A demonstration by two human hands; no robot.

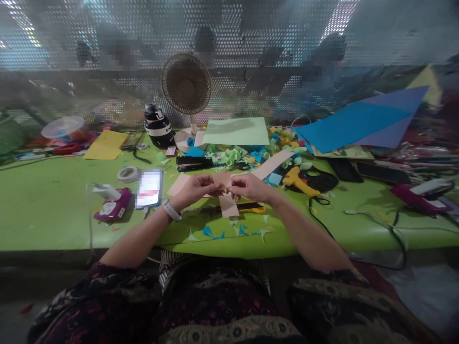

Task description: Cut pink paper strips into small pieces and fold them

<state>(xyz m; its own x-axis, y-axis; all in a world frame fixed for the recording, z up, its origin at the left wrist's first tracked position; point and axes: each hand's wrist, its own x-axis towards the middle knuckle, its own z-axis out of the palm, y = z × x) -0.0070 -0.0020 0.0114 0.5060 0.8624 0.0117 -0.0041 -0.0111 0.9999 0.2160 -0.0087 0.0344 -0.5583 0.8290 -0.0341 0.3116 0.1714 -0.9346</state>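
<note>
My left hand, with a white watch band on its wrist, is closed in a pinch over the middle of the table. My right hand is pinched too, its fingertips almost meeting the left ones. Whatever lies between the fingertips is too small to make out. Peach paper surrounds the hands: a small piece just below them, another piece by the left hand, and a long strip beyond the right. Beneath the small piece lies a yellow utility knife.
Blue and green paper scraps litter the near edge. A yellow glue gun lies right; a phone, tape roll and purple device lie left. Behind are a stapler, paper flowers, bottle and fan.
</note>
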